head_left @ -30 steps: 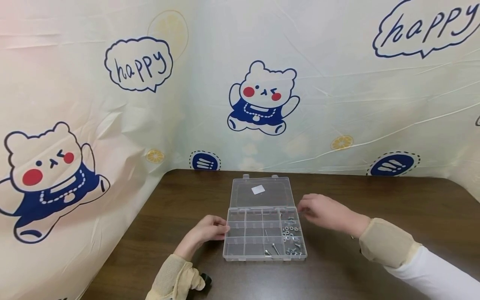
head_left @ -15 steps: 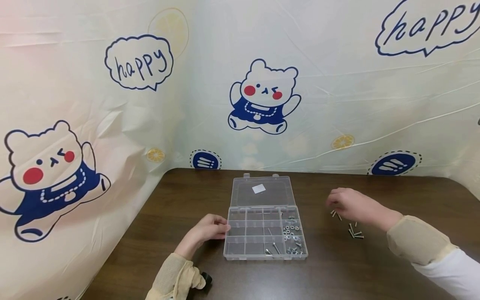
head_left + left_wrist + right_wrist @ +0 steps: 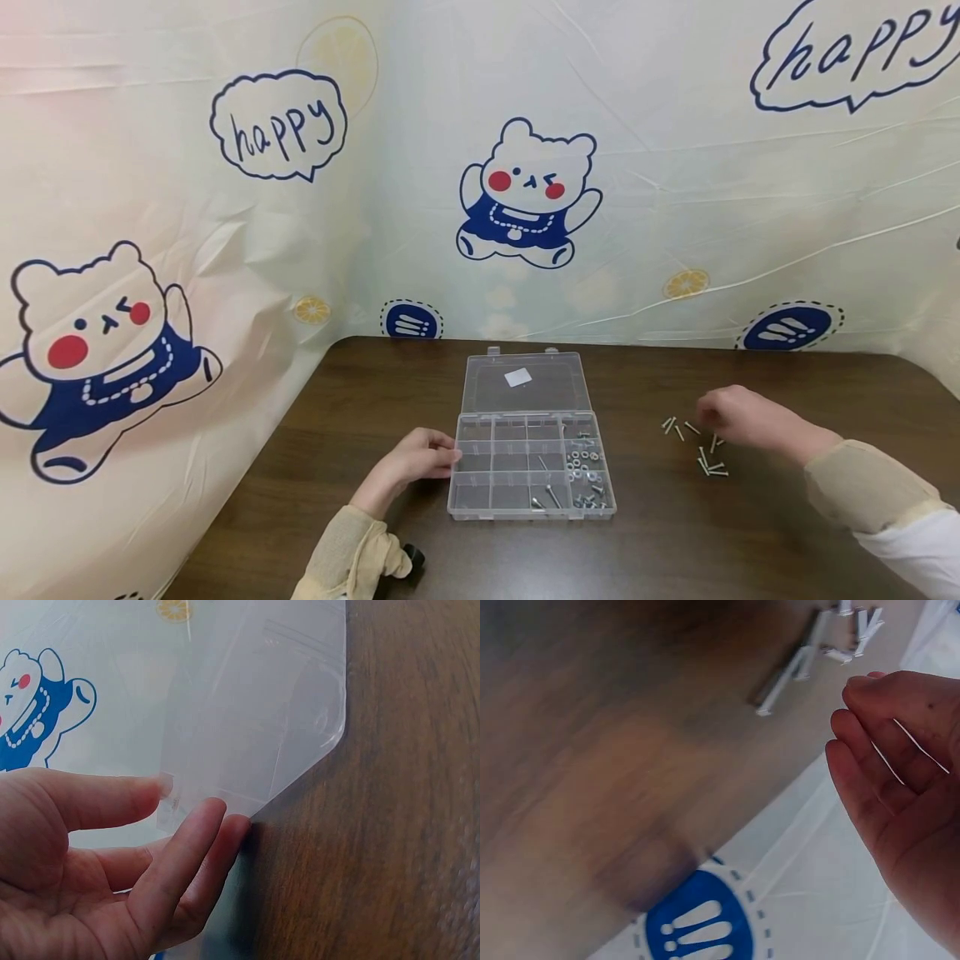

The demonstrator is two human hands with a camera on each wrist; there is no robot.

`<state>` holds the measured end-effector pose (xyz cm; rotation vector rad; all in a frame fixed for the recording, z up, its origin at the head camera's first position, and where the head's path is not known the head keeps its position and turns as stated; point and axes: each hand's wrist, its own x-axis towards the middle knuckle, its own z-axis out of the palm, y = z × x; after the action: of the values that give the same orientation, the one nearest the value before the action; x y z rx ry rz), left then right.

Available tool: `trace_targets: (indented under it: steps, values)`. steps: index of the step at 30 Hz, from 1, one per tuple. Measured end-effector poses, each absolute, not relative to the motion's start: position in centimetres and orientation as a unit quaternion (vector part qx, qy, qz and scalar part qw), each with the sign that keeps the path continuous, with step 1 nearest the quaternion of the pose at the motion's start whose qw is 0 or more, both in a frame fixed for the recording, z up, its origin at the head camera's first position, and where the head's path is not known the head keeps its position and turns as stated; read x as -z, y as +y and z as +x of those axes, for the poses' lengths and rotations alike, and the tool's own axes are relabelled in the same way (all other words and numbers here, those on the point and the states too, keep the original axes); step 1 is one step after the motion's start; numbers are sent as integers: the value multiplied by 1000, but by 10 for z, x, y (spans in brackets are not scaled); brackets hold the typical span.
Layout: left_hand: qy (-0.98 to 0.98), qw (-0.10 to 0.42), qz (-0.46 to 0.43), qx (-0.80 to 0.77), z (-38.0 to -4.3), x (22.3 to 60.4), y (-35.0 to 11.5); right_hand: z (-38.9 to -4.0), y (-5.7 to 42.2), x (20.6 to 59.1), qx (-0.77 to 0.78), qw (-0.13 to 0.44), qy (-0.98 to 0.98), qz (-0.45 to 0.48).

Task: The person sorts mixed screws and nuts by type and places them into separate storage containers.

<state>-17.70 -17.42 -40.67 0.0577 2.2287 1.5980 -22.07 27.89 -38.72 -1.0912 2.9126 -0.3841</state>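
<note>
A clear plastic compartment box (image 3: 472, 497) lies on the table with its lid (image 3: 487, 383) folded back. My left hand (image 3: 414, 454) touches the box's left side; in the left wrist view its thumb and fingertips meet the clear wall, the fingers fairly straight. Nuts (image 3: 581, 465) and short bolts (image 3: 591, 502) fill the right column of compartments. Longer screws (image 3: 552, 497) lie in the column beside it. My right hand (image 3: 738, 415) hovers at the loose screws (image 3: 703, 465) on the table. In the right wrist view its fingers are loosely bent and nothing shows between them.
The brown wooden table (image 3: 360, 400) reaches back to a printed cloth (image 3: 645, 167) hanging behind and at the left. More loose screws (image 3: 669, 426) lie between the box and my right hand. A black object (image 3: 412, 560) shows at my left sleeve.
My right hand has moved from the box's right edge rightward to the loose screws, which now show more fully. My left hand has stayed at the box's left side.
</note>
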Motion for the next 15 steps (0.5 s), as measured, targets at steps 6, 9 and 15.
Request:
trace_targets:
  steps: [6,9,15]
  values:
    - [797,198,18,-571,-178,406,-174,-220,290,396,130,34,938,-318]
    - [798,197,13,-570,-177,406,-174,-220,292,398,134,64,946,-289]
    - [800,195,10,-567,-177,407,-175,-217,294,403,138,62,949,-275]
